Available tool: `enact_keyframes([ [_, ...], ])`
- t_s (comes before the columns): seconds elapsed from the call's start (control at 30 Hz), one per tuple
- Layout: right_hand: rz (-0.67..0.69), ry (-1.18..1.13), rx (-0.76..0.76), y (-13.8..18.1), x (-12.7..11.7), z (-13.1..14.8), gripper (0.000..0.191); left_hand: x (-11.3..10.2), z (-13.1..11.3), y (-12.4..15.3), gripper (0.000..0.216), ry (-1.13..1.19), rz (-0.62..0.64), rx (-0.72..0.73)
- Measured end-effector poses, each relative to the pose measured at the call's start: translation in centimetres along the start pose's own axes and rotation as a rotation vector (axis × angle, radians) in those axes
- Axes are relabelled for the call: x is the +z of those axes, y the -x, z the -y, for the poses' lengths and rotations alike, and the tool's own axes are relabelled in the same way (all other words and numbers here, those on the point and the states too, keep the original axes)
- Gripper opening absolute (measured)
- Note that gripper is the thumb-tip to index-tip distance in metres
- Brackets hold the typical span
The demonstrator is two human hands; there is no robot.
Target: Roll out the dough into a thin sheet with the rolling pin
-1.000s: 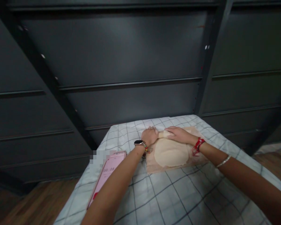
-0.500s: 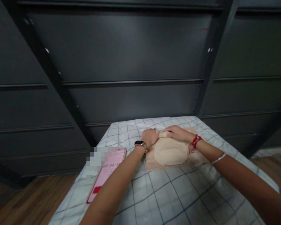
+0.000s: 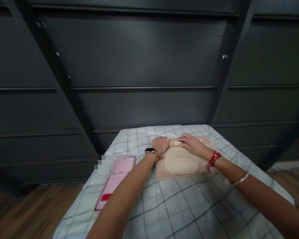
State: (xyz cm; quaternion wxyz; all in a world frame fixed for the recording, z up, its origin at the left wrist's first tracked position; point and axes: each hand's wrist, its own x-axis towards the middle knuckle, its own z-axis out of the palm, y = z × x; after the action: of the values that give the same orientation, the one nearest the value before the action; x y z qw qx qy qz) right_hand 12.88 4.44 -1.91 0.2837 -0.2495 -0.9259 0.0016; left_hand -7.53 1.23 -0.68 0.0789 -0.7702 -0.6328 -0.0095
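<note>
A flat, pale round of dough (image 3: 181,162) lies on a pinkish-tan sheet (image 3: 161,173). Along the dough's far edge is a pale cylinder that looks like a rolling pin (image 3: 174,143); only its middle stretch shows between my hands. My left hand (image 3: 160,144) makes a fist round its left end. Over the right part lies my right hand (image 3: 193,144), closed loosely with the fingertips pointing left; that end of the pin is hidden beneath it.
A phone (image 3: 116,182) with a running time display lies left of my left forearm, which partly covers it. Under everything is a white checked cloth (image 3: 174,205). A dark panelled wall (image 3: 144,106) stands just behind the far edge.
My right hand has slid slightly right along the rolling pin, uncovering a little more of it. My left hand keeps its grip. The view has shifted slightly.
</note>
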Motion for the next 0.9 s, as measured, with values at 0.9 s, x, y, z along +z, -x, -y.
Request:
enact_keyframes([
  [0.9,0.024,0.000,0.019,0.0,0.4,-0.2,0.026,-0.5,-0.3,-0.1,0.041,0.024,0.053,-0.029],
])
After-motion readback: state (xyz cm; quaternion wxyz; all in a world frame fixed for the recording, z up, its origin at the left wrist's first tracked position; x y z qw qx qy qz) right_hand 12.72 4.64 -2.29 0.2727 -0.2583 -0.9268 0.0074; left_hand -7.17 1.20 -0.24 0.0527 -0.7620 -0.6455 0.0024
